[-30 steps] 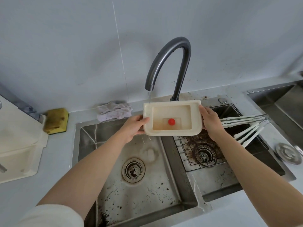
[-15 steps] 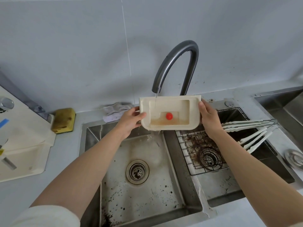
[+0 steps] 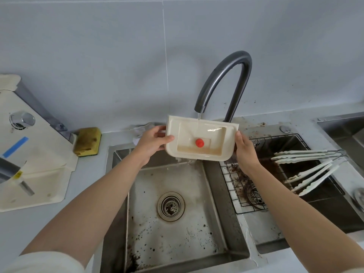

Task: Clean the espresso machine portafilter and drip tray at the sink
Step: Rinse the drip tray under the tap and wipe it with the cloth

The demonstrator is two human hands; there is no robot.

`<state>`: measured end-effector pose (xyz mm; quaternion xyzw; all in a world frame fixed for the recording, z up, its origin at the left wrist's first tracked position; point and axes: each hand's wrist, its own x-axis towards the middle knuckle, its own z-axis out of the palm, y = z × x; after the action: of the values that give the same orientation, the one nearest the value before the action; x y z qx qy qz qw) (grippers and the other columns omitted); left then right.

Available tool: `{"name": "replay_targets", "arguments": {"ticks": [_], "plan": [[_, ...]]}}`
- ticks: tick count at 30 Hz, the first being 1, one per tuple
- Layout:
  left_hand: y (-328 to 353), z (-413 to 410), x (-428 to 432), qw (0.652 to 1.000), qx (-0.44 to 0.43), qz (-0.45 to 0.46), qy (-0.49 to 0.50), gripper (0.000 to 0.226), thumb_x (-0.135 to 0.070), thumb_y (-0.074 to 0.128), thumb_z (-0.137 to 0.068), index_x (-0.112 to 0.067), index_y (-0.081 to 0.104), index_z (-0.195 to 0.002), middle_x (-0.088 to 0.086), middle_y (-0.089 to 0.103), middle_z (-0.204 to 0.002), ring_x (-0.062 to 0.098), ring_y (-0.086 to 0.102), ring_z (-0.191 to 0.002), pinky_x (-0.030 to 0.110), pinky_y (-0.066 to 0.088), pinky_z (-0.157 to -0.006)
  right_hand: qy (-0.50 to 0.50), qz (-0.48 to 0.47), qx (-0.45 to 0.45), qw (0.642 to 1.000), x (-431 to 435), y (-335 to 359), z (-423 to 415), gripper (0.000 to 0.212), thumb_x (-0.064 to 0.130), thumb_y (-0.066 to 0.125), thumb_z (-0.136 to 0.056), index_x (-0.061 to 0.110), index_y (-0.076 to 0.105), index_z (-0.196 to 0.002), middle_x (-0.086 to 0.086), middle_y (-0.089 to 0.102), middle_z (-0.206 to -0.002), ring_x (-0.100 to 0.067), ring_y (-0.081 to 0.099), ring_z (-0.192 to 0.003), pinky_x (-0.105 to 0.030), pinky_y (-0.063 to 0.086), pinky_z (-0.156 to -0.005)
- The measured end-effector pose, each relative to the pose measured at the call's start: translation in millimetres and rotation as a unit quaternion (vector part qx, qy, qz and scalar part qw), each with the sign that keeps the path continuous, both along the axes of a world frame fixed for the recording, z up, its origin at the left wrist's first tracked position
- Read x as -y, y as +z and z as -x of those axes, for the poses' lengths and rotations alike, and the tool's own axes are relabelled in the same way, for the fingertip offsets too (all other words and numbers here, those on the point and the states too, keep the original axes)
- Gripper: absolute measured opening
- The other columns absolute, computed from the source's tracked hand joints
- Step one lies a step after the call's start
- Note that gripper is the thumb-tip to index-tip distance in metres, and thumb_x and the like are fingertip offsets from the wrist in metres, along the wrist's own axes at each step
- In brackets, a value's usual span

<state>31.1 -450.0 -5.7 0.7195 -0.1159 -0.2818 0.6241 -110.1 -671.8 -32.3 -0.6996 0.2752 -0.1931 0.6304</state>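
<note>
A cream drip tray [image 3: 226, 152] with a red float [image 3: 199, 143] in its recess is held over the left sink basin [image 3: 173, 229]. My left hand [image 3: 151, 143] grips its left edge and my right hand [image 3: 245, 149] grips its right edge. The tray tilts toward me, with brownish water pooled along its near side. A thin stream runs from the dark curved faucet [image 3: 222, 83] into the tray, and water spills off the tray's lower edge into the basin. No portafilter is in view.
Coffee grounds speckle the left basin around its drain [image 3: 171, 206]. The right basin holds a wire rack [image 3: 239, 186] with grounds and white tongs [image 3: 307, 168]. A yellow sponge [image 3: 88, 141] sits on the counter beside the cream espresso machine [image 3: 33, 160].
The tray has shifted left under the spout, so the stream now lands inside its recess, and it tips more toward me. Both hands kept their grip.
</note>
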Motion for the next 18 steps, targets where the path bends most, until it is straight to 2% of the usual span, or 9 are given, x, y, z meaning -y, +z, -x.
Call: {"name": "replay_targets", "arguments": {"ticks": [1,3,4,7,10,13,16,18], "plan": [[2,-1,-3,1.000,0.013,-0.004,0.000,0.047,-0.010,0.068,-0.081,-0.014,0.052,-0.125,-0.002,0.064,-0.101,0.012,0.064,-0.091,0.022,0.055,-0.068,0.001,-0.011,-0.004,1.000,-2,-3,-2,0.036,0.037,0.032,-0.098,0.021,0.058,-0.118,0.012,0.065,-0.094,-0.009,0.061,-0.094,-0.022,0.051,-0.078],[6,-2,-8,0.999,0.039,-0.011,0.002,0.044,-0.010,0.069,-0.080,-0.016,0.054,-0.121,-0.003,0.064,-0.098,0.012,0.064,-0.088,0.019,0.055,-0.064,0.003,-0.034,-0.007,0.999,-7,-7,-8,0.039,0.036,0.032,-0.099,0.017,0.055,-0.123,0.008,0.063,-0.094,-0.011,0.059,-0.090,-0.019,0.051,-0.073],[8,-3,-11,0.999,0.048,-0.015,0.004,0.042,-0.009,0.069,-0.079,-0.017,0.055,-0.118,-0.003,0.064,-0.097,0.013,0.064,-0.088,0.019,0.055,-0.063,0.002,-0.054,-0.002,0.999,-10,-8,-10,0.037,0.035,0.032,-0.099,0.018,0.056,-0.121,0.007,0.063,-0.097,-0.011,0.059,-0.091,-0.020,0.052,-0.075],[15,-5,-18,0.997,0.071,-0.024,0.013,0.042,-0.009,0.070,-0.078,-0.017,0.056,-0.117,-0.006,0.064,-0.095,0.009,0.064,-0.084,0.016,0.054,-0.059,0.000,-0.127,0.016,0.992,-21,-11,-19,0.028,0.030,0.032,-0.100,0.022,0.058,-0.109,0.001,0.062,-0.102,-0.016,0.059,-0.099,-0.034,0.050,-0.088],[23,-6,-25,0.995,0.096,-0.035,0.021,0.042,-0.010,0.071,-0.077,-0.016,0.057,-0.116,-0.006,0.063,-0.093,0.008,0.062,-0.082,0.011,0.052,-0.054,0.008,-0.161,0.020,0.987,-28,-14,-28,0.032,0.028,0.031,-0.101,0.016,0.058,-0.109,0.001,0.063,-0.095,-0.015,0.061,-0.091,-0.029,0.052,-0.081],[31,-8,-31,0.990,0.127,-0.046,0.025,0.043,-0.013,0.073,-0.076,-0.015,0.058,-0.115,-0.005,0.062,-0.091,0.011,0.061,-0.081,0.011,0.052,-0.053,0.004,-0.189,0.019,0.982,-35,-14,-38,0.028,0.030,0.031,-0.101,0.023,0.058,-0.099,0.003,0.064,-0.093,-0.010,0.062,-0.086,-0.022,0.051,-0.069],[38,-9,-35,0.982,0.172,-0.067,0.031,0.042,-0.018,0.075,-0.074,-0.017,0.059,-0.113,-0.009,0.062,-0.088,0.008,0.059,-0.078,0.012,0.050,-0.054,0.004,-0.211,0.017,0.977,-37,-14,-47,0.028,0.031,0.032,-0.101,0.020,0.056,-0.109,0.003,0.065,-0.097,-0.010,0.062,-0.088,-0.020,0.051,-0.065],[42,-9,-36,0.976,0.199,-0.078,0.033,0.042,-0.020,0.075,-0.074,-0.018,0.058,-0.112,-0.013,0.060,-0.087,0.004,0.058,-0.078,0.012,0.046,-0.059,0.010,-0.222,0.020,0.975,-38,-13,-51,0.032,0.031,0.032,-0.101,0.016,0.053,-0.119,0.002,0.064,-0.100,-0.011,0.062,-0.091,-0.021,0.051,-0.067]]}}
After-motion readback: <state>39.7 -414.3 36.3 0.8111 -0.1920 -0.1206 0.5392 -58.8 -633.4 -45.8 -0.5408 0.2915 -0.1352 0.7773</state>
